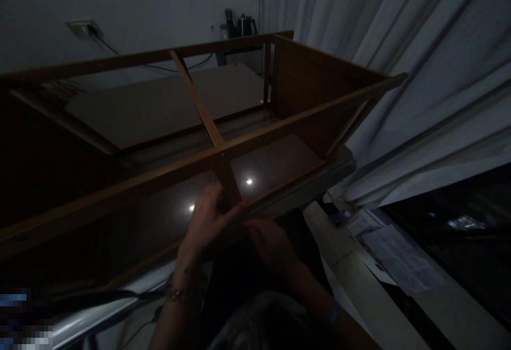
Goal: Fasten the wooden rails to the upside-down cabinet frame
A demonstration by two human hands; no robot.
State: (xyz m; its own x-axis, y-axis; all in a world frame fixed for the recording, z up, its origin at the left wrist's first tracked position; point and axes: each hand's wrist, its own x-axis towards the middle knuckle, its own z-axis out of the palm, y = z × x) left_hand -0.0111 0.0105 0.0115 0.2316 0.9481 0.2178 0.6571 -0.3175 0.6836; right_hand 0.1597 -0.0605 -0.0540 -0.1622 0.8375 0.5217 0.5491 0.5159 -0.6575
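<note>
A large brown wooden frame [255, 136], with long rails, crossbars and solid end panels, stands in front of me. My left hand [205, 217] is at the short wooden upright [227, 177] below the near rail's middle. Its thumb reaches across the front of the upright, and the fingertips go partly out of sight at the side. Just to the right and lower, my right hand [275, 244] is by the frame's lower edge, fingers curled together. Whatever they may hold is hidden in the dark.
Pale curtains [399, 63] hang along the right. Behind the frame are a dark kettle [245, 25] and a wall socket [84, 28] with a cable. Papers [403, 259] lie at lower right. A shiny metal tube [115, 307] runs at lower left. The light is dim.
</note>
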